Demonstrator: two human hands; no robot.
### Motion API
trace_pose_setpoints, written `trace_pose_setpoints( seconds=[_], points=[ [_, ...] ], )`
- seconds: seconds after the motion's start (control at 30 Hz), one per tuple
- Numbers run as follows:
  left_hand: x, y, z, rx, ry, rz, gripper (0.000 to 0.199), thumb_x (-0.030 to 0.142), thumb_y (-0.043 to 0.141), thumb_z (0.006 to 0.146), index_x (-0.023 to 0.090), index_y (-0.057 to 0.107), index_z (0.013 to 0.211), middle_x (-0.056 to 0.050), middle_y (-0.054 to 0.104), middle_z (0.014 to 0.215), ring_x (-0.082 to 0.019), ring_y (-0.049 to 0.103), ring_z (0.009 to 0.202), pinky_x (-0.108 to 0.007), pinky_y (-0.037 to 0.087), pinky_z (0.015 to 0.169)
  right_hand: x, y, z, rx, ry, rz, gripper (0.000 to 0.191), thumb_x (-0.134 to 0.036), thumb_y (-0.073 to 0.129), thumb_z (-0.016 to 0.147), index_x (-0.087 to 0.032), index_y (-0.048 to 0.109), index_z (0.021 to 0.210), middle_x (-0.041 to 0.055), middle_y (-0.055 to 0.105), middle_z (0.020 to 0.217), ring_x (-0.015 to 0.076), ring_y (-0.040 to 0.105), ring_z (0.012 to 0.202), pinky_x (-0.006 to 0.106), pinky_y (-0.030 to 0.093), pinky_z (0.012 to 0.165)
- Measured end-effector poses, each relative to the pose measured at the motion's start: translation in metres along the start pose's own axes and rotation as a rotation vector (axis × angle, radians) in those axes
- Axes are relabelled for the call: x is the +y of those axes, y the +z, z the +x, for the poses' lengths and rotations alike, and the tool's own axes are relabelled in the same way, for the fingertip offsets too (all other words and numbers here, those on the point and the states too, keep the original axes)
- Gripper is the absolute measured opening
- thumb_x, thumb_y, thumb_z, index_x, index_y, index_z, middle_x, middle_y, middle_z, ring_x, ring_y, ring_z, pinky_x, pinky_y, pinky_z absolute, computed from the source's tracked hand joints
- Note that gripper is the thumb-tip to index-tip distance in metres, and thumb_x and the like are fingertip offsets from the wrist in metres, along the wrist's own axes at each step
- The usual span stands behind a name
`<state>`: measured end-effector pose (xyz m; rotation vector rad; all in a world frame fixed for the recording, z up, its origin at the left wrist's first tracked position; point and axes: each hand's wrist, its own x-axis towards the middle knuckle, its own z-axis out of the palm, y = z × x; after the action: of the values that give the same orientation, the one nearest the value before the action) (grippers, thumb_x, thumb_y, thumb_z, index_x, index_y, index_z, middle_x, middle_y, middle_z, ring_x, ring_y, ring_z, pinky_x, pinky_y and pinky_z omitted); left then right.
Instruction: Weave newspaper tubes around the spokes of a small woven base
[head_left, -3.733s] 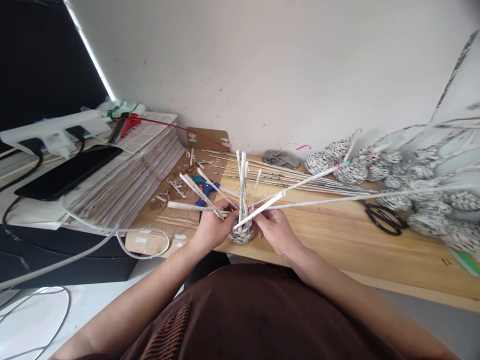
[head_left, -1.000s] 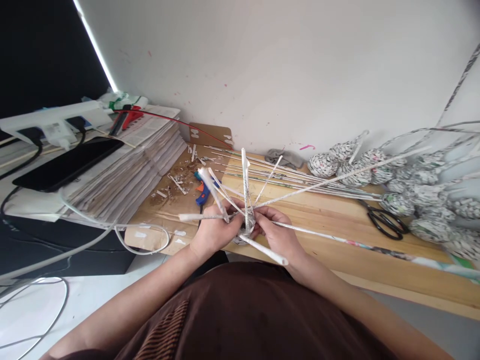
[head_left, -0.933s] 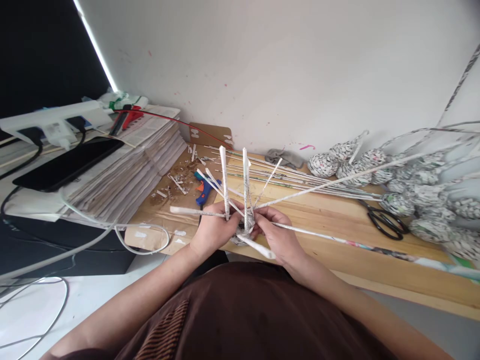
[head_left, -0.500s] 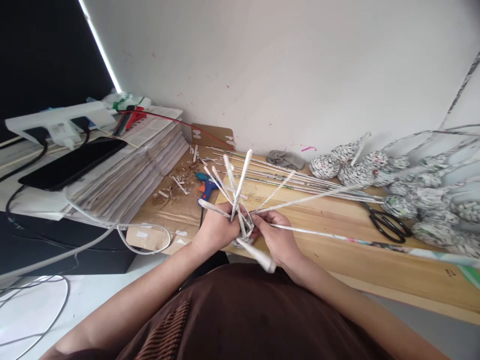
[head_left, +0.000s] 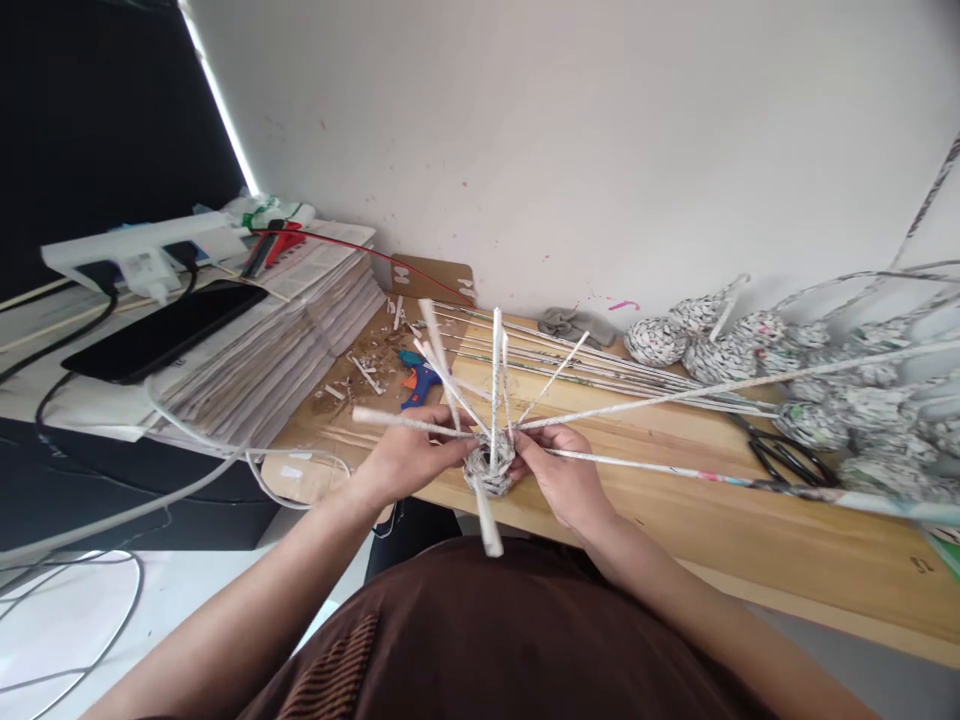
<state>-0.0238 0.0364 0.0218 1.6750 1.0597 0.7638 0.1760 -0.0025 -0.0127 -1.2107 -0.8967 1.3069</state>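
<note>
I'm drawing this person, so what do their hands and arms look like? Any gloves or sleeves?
The left hand and right hand wear no gloves, and I see no watch or bracelet. No sleeves show on the forearms. The top is dark brown, with a stripy orange-brown patch.

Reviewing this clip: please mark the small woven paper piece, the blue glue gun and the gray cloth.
Small woven paper piece (head_left: 499, 482): head view, near side of its woven wall.
Blue glue gun (head_left: 422, 382): head view, middle of its body.
Gray cloth (head_left: 559, 327): head view, left part of its crumpled surface.
</note>
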Motion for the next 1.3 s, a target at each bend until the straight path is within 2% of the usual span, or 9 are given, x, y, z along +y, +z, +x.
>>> trace_pose_setpoints(
  seconds=[0.07, 0.17, 0.27, 0.43, 0.73, 0.87, 1.03, 1.2, 1.3],
  points=[
    [0.001, 0.010, 0.000, 0.113, 0.008, 0.151, 0.016, 0.031, 0.069, 0.079, 0.018, 0.076, 0.083, -0.004, 0.075, 0.076, -0.018, 0.067, 0.067, -0.026, 0.052, 0.060, -0.002, 0.003, -0.002, -0.015, 0.001, -0.011, 0.034, -0.046, 0.085, 0.068, -0.017, 0.073, 0.079, 0.0047, 0.075, 0.069, 0.0171, 0.067, 0.054, 0.028, 0.059, 0.052],
    [0.003, 0.021, 0.001, 0.270, 0.009, 0.300, 0.016, 0.029, 0.065, 0.078, 0.018, 0.076, 0.078, 0.000, 0.067, 0.061, -0.015, 0.059, 0.056, -0.024, 0.044, 0.054, -0.005, 0.006, -0.005, -0.015, -0.010, -0.031, 0.029, -0.043, 0.084, 0.071, -0.018, 0.072, 0.078, 0.0040, 0.074, 0.069, 0.0173, 0.068, 0.055, 0.028, 0.060, 0.055],
    [0.004, 0.027, 0.002, 0.336, 0.086, 0.373, 0.016, 0.027, 0.064, 0.078, 0.016, 0.072, 0.071, 0.001, 0.061, 0.055, -0.011, 0.051, 0.050, -0.022, 0.037, 0.051, -0.006, 0.008, -0.007, -0.007, -0.023, -0.049, 0.026, -0.041, 0.083, 0.072, -0.018, 0.074, 0.080, 0.0034, 0.075, 0.070, 0.0173, 0.069, 0.056, 0.028, 0.060, 0.057],
    [0.006, 0.028, 0.005, 0.300, 0.151, 0.506, 0.016, 0.024, 0.062, 0.080, 0.015, 0.069, 0.071, -0.002, 0.066, 0.066, -0.012, 0.055, 0.058, -0.023, 0.039, 0.057, -0.004, 0.008, -0.006, -0.008, -0.038, -0.069, 0.029, -0.043, 0.083, 0.072, -0.018, 0.075, 0.084, 0.0043, 0.077, 0.073, 0.0192, 0.071, 0.059, 0.028, 0.061, 0.058],
    [0.000, 0.028, 0.005, 0.192, 0.173, 0.294, 0.012, 0.023, 0.062, 0.083, 0.017, 0.071, 0.077, -0.002, 0.070, 0.073, -0.017, 0.066, 0.072, -0.026, 0.047, 0.070, -0.004, 0.008, -0.008, -0.058, -0.002, -0.027, 0.033, -0.044, 0.084, 0.070, -0.018, 0.075, 0.090, 0.0036, 0.076, 0.073, 0.0179, 0.070, 0.057, 0.028, 0.062, 0.056],
    [-0.005, 0.033, 0.005, 0.250, 0.257, 0.242, 0.012, 0.021, 0.062, 0.084, 0.017, 0.070, 0.075, -0.004, 0.070, 0.077, -0.019, 0.066, 0.076, -0.028, 0.050, 0.073, -0.002, 0.009, -0.008, -0.028, 0.020, 0.022, 0.035, -0.043, 0.086, 0.069, -0.017, 0.073, 0.090, 0.0029, 0.075, 0.071, 0.0172, 0.069, 0.056, 0.027, 0.061, 0.054],
    [-0.007, 0.035, 0.005, 0.388, 0.324, 0.285, 0.011, 0.019, 0.063, 0.084, 0.017, 0.071, 0.076, -0.006, 0.072, 0.080, -0.020, 0.067, 0.080, -0.030, 0.051, 0.079, 0.001, 0.009, -0.007, 0.024, -0.081, 0.069, 0.035, -0.041, 0.085, 0.071, -0.018, 0.072, 0.093, 0.0030, 0.076, 0.081, 0.0176, 0.072, 0.064, 0.028, 0.062, 0.060],
    [-0.004, 0.034, 0.004, 0.354, 0.340, 0.312, 0.014, 0.016, 0.061, 0.084, 0.017, 0.072, 0.076, -0.006, 0.071, 0.080, -0.018, 0.066, 0.076, -0.027, 0.051, 0.073, 0.004, 0.011, -0.006, 0.022, -0.055, 0.061, 0.031, -0.040, 0.084, 0.072, -0.017, 0.073, 0.089, 0.0026, 0.076, 0.077, 0.0166, 0.070, 0.060, 0.027, 0.061, 0.059],
    [-0.003, 0.034, 0.003, 0.330, 0.349, 0.315, 0.014, 0.018, 0.062, 0.085, 0.018, 0.073, 0.077, -0.007, 0.069, 0.079, -0.018, 0.065, 0.075, -0.027, 0.051, 0.070, 0.003, 0.012, -0.007, 0.024, -0.040, 0.043, 0.032, -0.040, 0.085, 0.071, -0.016, 0.073, 0.090, 0.0045, 0.077, 0.080, 0.0183, 0.071, 0.064, 0.029, 0.062, 0.062]
  ],
)
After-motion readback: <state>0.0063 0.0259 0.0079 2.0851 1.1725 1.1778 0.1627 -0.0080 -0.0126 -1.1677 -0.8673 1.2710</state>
